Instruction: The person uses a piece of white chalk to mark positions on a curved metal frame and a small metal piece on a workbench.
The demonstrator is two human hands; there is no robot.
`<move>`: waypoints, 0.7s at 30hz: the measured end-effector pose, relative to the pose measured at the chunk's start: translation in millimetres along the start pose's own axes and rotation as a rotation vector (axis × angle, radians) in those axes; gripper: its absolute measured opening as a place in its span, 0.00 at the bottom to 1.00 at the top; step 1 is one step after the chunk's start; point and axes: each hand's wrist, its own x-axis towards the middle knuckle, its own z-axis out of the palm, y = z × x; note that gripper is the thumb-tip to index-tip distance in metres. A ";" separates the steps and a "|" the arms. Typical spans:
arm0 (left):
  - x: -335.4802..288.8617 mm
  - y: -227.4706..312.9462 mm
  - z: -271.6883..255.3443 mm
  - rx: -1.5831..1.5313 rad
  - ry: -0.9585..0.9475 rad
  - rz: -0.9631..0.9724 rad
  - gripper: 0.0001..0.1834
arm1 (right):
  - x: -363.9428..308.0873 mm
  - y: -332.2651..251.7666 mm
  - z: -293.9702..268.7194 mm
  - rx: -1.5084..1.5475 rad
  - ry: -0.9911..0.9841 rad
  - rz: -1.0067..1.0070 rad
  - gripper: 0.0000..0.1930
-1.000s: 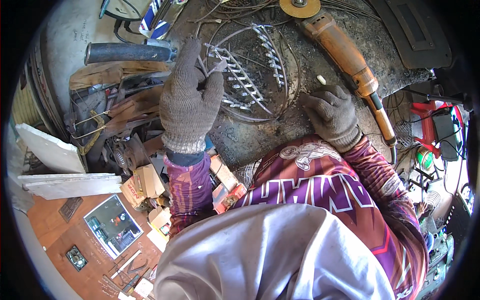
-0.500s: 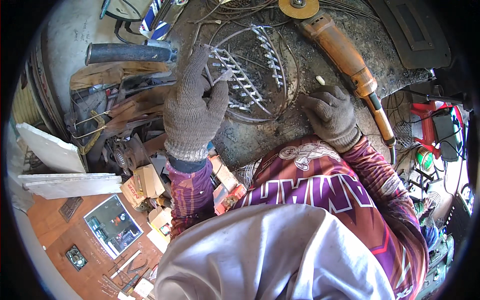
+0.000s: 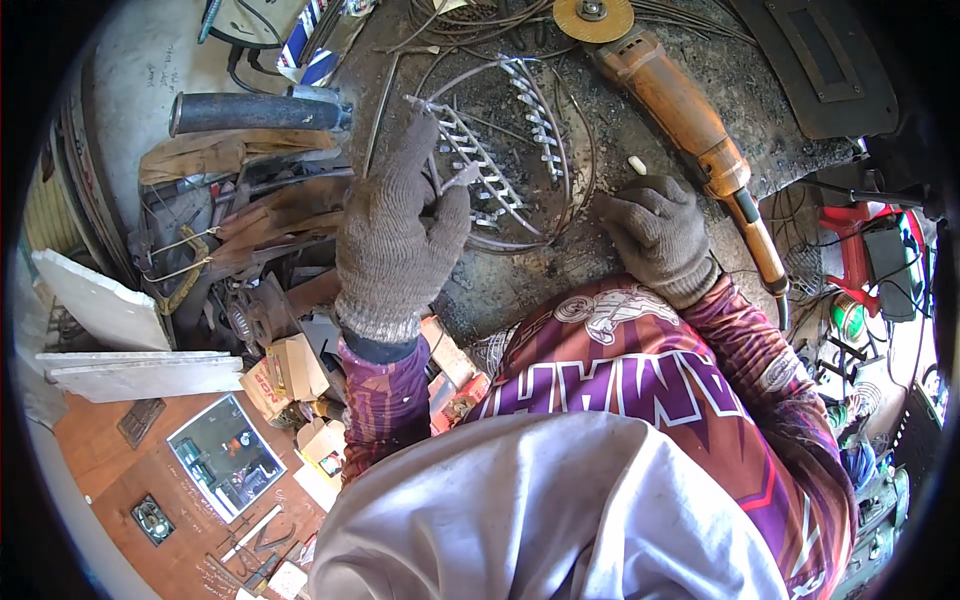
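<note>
One brown-knit-gloved left hand (image 3: 400, 215) of mine crooks at the near left of the curved, pegged grey metal frame (image 3: 482, 163), perhaps steadying it, grip unclear, while my matching right hand (image 3: 660, 230) curls loosely at right, contents hidden.

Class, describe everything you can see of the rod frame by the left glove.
The rod frame looks like dull grey metal: a bent, curved outline with two slanting rows of short, pale crosspieces. It appears to rest on the dark, gritty worktop. The gloved left hand touches its left side, hiding part.
</note>
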 end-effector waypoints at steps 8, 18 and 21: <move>-2.8 2.9 2.4 -0.027 -0.085 0.015 0.34 | -0.6 0.5 0.5 0.015 0.021 0.004 0.17; -12.7 12.1 3.5 -0.044 -0.103 -0.002 0.37 | 2.7 -2.6 -3.2 0.050 0.007 -0.014 0.18; -16.0 10.9 8.0 -0.026 -0.137 -0.042 0.37 | 1.6 -2.1 -3.5 0.051 -0.007 -0.009 0.18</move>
